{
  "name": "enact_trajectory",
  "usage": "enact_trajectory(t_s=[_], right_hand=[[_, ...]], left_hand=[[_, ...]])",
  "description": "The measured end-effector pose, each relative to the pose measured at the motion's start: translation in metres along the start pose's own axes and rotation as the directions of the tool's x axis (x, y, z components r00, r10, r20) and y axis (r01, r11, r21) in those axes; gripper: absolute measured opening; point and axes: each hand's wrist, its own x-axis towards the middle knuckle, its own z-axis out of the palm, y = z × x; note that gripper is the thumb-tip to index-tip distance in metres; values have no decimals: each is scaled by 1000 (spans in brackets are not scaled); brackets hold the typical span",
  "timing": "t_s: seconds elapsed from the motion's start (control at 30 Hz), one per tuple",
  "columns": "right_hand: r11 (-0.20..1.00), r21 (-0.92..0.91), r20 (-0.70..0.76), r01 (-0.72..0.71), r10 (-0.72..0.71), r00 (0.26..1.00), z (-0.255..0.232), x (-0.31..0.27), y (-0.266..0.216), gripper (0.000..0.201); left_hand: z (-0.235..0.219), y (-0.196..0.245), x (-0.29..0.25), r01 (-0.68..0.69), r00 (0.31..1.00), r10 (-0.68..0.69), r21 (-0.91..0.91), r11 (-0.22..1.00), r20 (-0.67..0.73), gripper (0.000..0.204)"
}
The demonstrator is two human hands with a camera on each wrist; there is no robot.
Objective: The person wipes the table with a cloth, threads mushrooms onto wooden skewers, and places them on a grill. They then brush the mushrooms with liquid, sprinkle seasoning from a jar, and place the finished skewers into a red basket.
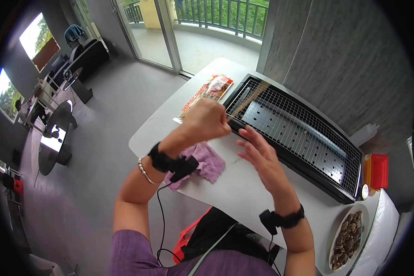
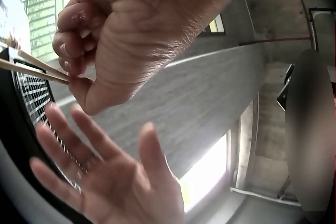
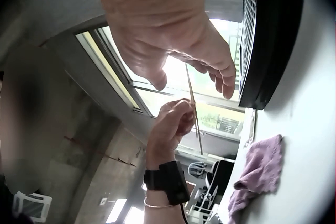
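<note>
My left hand [image 1: 204, 119] is raised over the white table, its fingers curled round thin bamboo skewers [image 2: 37, 73]. Two of them stick out from the pinch of thumb and forefinger in the left wrist view, and the right wrist view shows the skewers [image 3: 191, 90] running past both sides of the fist. Close beside it, my right hand [image 1: 264, 163] is held up with fingers apart and nothing in it. Beyond the hands lies a black grill [image 1: 294, 133] with a wire mesh. A printed packet of barbecue skewers [image 1: 214, 89] lies behind the left hand.
A crumpled purple cloth [image 1: 209, 163] lies on the white table [image 1: 234, 193] near its front edge. At the right stand a plate [image 1: 334, 241] of brown pieces, a red basket [image 1: 379, 170] and a white bottle [image 1: 364, 135]. A grey wall [image 1: 345, 69] rises behind the grill.
</note>
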Motion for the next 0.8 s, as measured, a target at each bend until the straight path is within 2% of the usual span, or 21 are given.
enact_trajectory(t_s=[0.03,0.07,0.13,0.2,0.23,0.27,0.3,0.33,0.37,0.4,0.47,0.5,0.57,0.6,0.67,0.7,0.77,0.8], right_hand=[[957,267,17,-111,110,994,12,16,4,37],[834,509,66,-212,208,976,18,26,9,37],[844,511,18,-164,180,983,15,33,28,36],[854,508,-38,-114,155,987,8,28,31,38],[853,514,-139,-84,180,974,4,21,28,36],[854,517,-235,-56,205,950,-1,14,25,36],[845,533,-273,-47,224,936,-7,9,25,34],[847,529,-278,-45,223,934,-14,4,26,34],[864,501,-283,-41,208,936,-21,-1,27,34],[881,472,-288,-36,193,938,-26,-4,27,33],[892,449,-316,-45,206,926,-26,-6,20,33],[918,389,-297,-77,204,933,-28,-7,19,33],[944,312,-297,-106,203,933,-24,-6,19,33],[945,310,-292,-108,203,935,-21,-5,19,33],[959,245,-255,-144,207,944,-18,-4,19,35],[959,244,-251,-143,205,946,-16,-3,20,35],[971,222,-241,-93,147,959,-12,-1,23,37],[970,224,-237,-92,146,960,-10,-1,23,37]], left_hand=[[6,11,-7,-36,996,36,-1,999,82,12],[11,26,-12,11,990,14,-172,985,139,16],[22,23,-18,-70,988,95,-196,978,121,22],[19,-8,-8,58,970,11,-277,959,241,25],[23,-36,0,87,981,-39,-256,963,188,24],[29,-65,7,209,970,-180,-188,960,161,27],[48,-107,10,255,966,-256,62,965,15,36],[54,-124,13,291,956,-290,292,911,-47,47],[56,-133,18,410,903,-429,359,838,-31,60],[62,-139,20,406,905,-424,354,842,-30,60],[65,-139,25,552,812,-582,356,754,-27,66],[66,-141,30,550,814,-580,354,757,-24,66],[69,-151,38,640,725,-671,208,740,156,62],[71,-155,37,644,723,-674,206,737,153,62],[77,-164,36,552,829,-558,108,827,41,54],[78,-169,34,554,828,-560,107,826,37,54],[77,-178,26,547,835,-549,-142,825,25,48],[75,-183,22,548,834,-551,-138,825,22,48]])
